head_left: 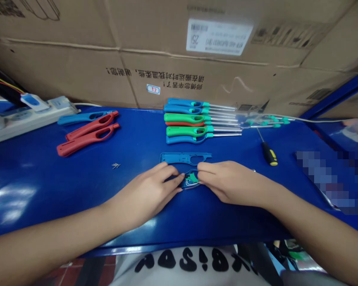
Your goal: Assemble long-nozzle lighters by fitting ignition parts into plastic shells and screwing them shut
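Note:
In front of me lies a blue lighter handle half (185,187), its inner side facing up. Inside it sit a green trigger piece (192,177) and thin white wires. My left hand (149,191) is closed on its left end, thumb and fingertips at the edge. On the right end, my right hand (232,181) is closed with fingers bent together; its fingertips are partly hidden. Just beyond both hands, another blue handle half (179,158) rests open side up on the table.
Several blue and green lighters (185,119) with metal tubes lie at the back. Left are red handles (88,141), a blue handle (74,118), small metal pins (116,165) and a power strip (32,119). A screwdriver (269,154) lies right. Cardboard boxes (77,75) stand behind.

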{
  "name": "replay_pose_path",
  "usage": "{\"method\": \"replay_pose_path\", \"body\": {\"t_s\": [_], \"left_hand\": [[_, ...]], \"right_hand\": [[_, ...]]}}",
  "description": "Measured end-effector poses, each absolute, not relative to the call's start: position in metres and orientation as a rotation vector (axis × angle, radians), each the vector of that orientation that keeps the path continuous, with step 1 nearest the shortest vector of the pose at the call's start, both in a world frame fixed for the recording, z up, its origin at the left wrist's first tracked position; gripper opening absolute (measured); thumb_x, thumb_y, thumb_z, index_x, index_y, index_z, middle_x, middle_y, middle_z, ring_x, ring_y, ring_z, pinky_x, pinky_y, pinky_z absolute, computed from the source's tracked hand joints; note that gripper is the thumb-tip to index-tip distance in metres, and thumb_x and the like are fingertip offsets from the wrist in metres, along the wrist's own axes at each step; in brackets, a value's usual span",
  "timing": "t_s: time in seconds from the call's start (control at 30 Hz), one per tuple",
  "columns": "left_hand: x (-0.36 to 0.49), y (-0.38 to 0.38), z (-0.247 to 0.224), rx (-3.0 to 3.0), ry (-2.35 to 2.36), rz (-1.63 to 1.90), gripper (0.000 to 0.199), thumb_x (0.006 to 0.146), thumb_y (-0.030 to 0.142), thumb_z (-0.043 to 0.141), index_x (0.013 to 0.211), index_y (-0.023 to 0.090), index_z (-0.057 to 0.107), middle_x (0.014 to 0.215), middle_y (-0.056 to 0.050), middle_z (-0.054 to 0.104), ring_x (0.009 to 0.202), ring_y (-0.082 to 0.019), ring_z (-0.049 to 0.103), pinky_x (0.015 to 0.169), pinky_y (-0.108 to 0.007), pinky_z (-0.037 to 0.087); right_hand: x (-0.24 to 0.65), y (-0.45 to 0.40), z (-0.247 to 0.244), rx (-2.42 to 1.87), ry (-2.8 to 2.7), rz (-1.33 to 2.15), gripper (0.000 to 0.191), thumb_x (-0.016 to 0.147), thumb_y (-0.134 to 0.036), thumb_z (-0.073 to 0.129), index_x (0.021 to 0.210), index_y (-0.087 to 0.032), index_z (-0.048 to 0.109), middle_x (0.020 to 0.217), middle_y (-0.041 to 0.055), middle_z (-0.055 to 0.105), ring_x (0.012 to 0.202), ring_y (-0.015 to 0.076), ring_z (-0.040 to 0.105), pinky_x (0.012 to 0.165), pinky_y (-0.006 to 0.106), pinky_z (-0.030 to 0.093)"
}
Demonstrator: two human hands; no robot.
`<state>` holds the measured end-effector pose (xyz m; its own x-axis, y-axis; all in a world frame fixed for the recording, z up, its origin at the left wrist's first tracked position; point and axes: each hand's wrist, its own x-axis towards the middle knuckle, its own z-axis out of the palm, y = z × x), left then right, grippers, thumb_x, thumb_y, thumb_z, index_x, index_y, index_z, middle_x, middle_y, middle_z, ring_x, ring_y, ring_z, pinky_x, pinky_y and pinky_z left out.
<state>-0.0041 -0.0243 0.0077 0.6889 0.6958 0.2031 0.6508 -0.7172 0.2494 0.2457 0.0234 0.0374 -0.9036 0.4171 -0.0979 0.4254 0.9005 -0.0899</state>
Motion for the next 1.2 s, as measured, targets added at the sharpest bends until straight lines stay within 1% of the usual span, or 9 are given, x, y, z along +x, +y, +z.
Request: {"method": "replay_pose_path", "body": {"t_s": [0.2,0.3,0.43,0.57,0.7,0.8,0.9,1.0,1.2], "left_hand": [[0.0,-0.025,0.013,2.75,1.123,0.423,0.034,0.105,0.028,0.042,0.12,0.016,0.07,0.1,-0.01,0.065,0.088,-0.023,0.063,0.076,-0.038,0.058],[-0.002,-0.024,0.013,2.745,1.123,0.448,0.032,0.104,0.028,0.045,0.123,0.017,0.069,0.102,-0.01,0.065,0.09,-0.023,0.063,0.078,-0.037,0.058],[-0.008,-0.022,0.009,2.727,1.096,0.46,0.031,0.103,0.026,0.048,0.126,0.019,0.068,0.11,-0.01,0.066,0.098,-0.024,0.064,0.086,-0.038,0.058],[-0.011,-0.02,0.008,2.727,1.097,0.445,0.033,0.104,0.026,0.045,0.128,0.018,0.066,0.114,-0.012,0.065,0.101,-0.025,0.063,0.088,-0.041,0.058],[-0.011,-0.021,0.009,2.725,1.088,0.436,0.035,0.103,0.024,0.044,0.132,0.018,0.062,0.118,-0.013,0.065,0.104,-0.027,0.063,0.089,-0.043,0.058],[-0.012,-0.022,0.01,2.721,1.055,0.444,0.041,0.102,0.02,0.044,0.142,0.02,0.053,0.125,-0.013,0.063,0.109,-0.028,0.061,0.093,-0.044,0.056],[-0.011,-0.022,0.011,2.731,1.008,0.402,0.05,0.1,0.015,0.042,0.15,0.024,0.044,0.13,-0.012,0.06,0.114,-0.028,0.059,0.095,-0.046,0.054],[-0.01,-0.02,0.012,2.764,0.976,0.344,0.056,0.098,0.011,0.042,0.152,0.029,0.042,0.133,-0.011,0.058,0.115,-0.029,0.058,0.095,-0.047,0.053],[-0.011,-0.021,0.008,2.851,0.939,0.303,0.059,0.095,0.008,0.044,0.149,0.029,0.046,0.145,-0.009,0.054,0.122,-0.032,0.053,0.099,-0.049,0.049]], "right_hand": [[0.245,0.022,0.039,0.696,2.986,-0.173,0.021,0.1,-0.016,0.044,0.094,-0.017,0.063,0.094,0.0051,0.063,0.067,0.0146,0.052,0.059,0.029,0.035],[0.25,0.025,0.041,0.725,3.064,-0.222,0.025,0.103,-0.023,0.043,0.094,-0.017,0.067,0.094,0.0055,0.065,0.071,0.0143,0.057,0.063,0.028,0.04],[0.269,0.049,0.04,0.981,3.257,-0.17,0.026,0.102,-0.023,0.045,0.115,-0.02,0.067,0.106,0.0073,0.072,0.09,0.0176,0.067,0.074,0.028,0.048],[0.31,0.093,0.039,1.655,3.212,0.082,0.033,0.094,-0.015,0.047,0.12,-0.02,0.067,0.117,0.0109,0.071,0.109,0.0254,0.065,0.093,0.04,0.051],[0.358,0.131,0.033,2.232,2.779,0.212,0.043,0.086,-0.014,0.049,0.126,-0.012,0.064,0.122,0.018,0.064,0.118,0.0309,0.058,0.104,0.046,0.046],[0.384,0.146,0.022,2.387,2.584,0.197,0.042,0.088,-0.019,0.045,0.123,-0.008,0.066,0.127,0.0252,0.061,0.122,0.0411,0.054,0.102,0.059,0.043],[0.394,0.155,0.007,2.401,2.473,0.116,0.044,0.095,-0.031,0.042,0.13,-0.017,0.064,0.138,0.0204,0.058,0.126,0.0444,0.05,0.1,0.067,0.04],[0.396,0.16,-0.004,2.387,2.422,0.082,0.044,0.097,-0.037,0.04,0.134,-0.026,0.061,0.145,0.0124,0.055,0.133,0.0403,0.046,0.107,0.066,0.034],[0.399,0.165,-0.007,2.43,2.354,0.104,0.043,0.097,-0.041,0.039,0.129,-0.025,0.063,0.137,0.0138,0.058,0.129,0.0381,0.05,0.108,0.062,0.035]]}}
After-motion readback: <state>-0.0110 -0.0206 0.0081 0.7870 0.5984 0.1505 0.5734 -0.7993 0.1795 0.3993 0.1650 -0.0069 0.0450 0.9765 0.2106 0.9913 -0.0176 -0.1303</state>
